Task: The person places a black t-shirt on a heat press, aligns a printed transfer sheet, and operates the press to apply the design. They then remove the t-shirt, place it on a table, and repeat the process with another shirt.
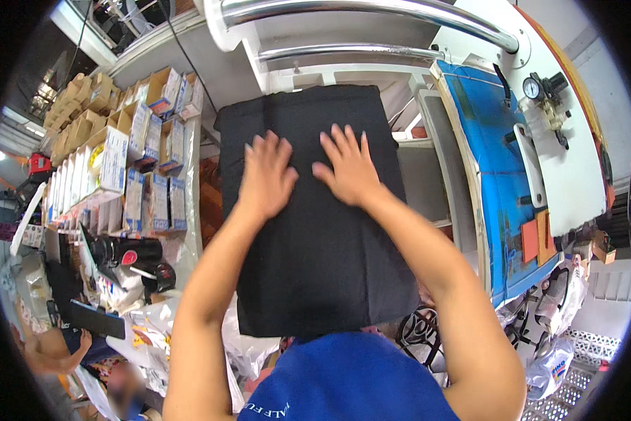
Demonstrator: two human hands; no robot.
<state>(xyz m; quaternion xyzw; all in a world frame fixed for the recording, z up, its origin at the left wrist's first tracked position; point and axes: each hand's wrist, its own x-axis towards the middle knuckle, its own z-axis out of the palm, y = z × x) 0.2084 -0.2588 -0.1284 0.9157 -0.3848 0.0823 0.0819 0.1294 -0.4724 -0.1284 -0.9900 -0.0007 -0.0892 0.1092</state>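
Note:
A black cloth (308, 259) lies spread out in front of me, its near end hanging close to my body. My left hand (266, 175) rests palm down on its upper left part, fingers spread. On the upper right part my right hand (350, 165) lies flat too, thumb pointing toward the left hand. Both hands are bare and hold nothing. The cloth looks mostly smooth, with faint creases on its right side. It hides whatever supports it.
Metal bars (371, 10) cross above the cloth's far edge. At the right stands a blue screen frame (494, 175) beside a white panel with a pressure gauge (531, 88). Cardboard boxes (105, 165) are stacked at the left. Another person (63, 354) is at the lower left.

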